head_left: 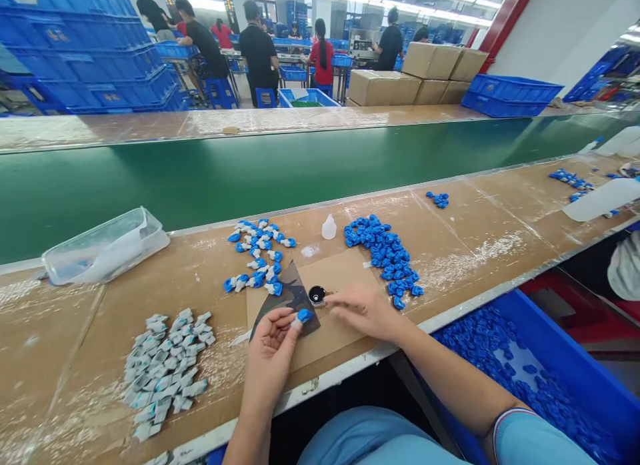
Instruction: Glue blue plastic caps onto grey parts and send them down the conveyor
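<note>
My left hand (pixel 275 338) pinches a small blue and white piece (pixel 303 316) over a dark sheet (pixel 290 288). My right hand (pixel 357 309) reaches in from the right, its fingers beside a small round black dish (pixel 317 294); whether they hold anything is too small to tell. Behind the dish stands a small white bottle (pixel 329 227). To its right lies a pile of blue pieces (pixel 387 251), to its left a group of blue and white pieces (pixel 260 245). Grey-white pieces (pixel 167 365) are heaped at the left.
A clear plastic bin (pixel 107 248) lies at the left of the cardboard-covered table (pixel 480 218). Beyond runs a green conveyor belt (pixel 300 165). A blue crate (pixel 575 365) of blue pieces is at the lower right. Several people sit in the background.
</note>
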`<action>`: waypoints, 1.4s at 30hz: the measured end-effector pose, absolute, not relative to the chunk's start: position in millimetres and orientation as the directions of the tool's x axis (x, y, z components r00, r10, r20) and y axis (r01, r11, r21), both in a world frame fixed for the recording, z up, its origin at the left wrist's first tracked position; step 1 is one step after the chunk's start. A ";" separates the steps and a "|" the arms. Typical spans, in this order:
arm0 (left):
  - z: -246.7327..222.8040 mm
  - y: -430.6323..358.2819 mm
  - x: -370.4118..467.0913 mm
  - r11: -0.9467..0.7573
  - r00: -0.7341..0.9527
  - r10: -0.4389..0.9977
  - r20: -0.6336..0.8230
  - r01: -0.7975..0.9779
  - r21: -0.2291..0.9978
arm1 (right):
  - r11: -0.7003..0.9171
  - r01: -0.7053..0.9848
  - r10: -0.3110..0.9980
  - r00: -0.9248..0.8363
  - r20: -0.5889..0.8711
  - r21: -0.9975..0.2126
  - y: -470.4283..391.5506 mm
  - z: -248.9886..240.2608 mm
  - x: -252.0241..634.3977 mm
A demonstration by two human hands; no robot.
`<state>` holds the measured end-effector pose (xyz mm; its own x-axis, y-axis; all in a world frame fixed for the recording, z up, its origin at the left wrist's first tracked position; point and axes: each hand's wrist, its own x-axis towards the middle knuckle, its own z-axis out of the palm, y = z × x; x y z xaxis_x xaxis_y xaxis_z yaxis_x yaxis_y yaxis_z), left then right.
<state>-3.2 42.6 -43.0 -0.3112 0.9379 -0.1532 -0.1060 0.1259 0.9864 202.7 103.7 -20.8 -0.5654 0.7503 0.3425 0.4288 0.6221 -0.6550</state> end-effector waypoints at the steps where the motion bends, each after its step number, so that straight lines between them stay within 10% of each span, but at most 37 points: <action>1: -44.6 47.2 -9.2 0.121 -0.347 0.927 -0.142 -0.082 0.989 | 0.604 0.531 0.789 -0.503 0.353 -0.594 109.9 -19.3 213.0; 7: -50.7 74.4 -35.4 0.058 -0.480 0.877 -0.036 0.032 0.998 | 0.364 0.913 0.873 -0.265 0.410 -0.185 146.9 -27.0 263.0; 14: -45.8 66.3 -39.5 0.024 -0.498 0.861 0.107 0.250 0.968 | 0.396 0.916 0.871 -0.352 0.344 -0.064 156.8 -40.7 266.6; 20: -31.8 54.8 -87.6 0.287 -0.534 0.774 0.340 0.775 0.564 | 0.367 0.930 0.904 -0.346 0.251 -0.037 159.0 -38.2 264.2; 32: -35.5 70.3 -101.4 0.389 -0.439 0.867 0.237 0.892 0.232 | 0.507 0.753 0.854 -0.503 0.130 -0.420 146.8 -23.0 257.2; 42: -16.6 57.3 -80.8 0.082 -0.430 0.799 0.420 0.770 0.633 | 0.448 0.692 0.858 -0.510 0.056 -0.566 136.6 -20.8 250.4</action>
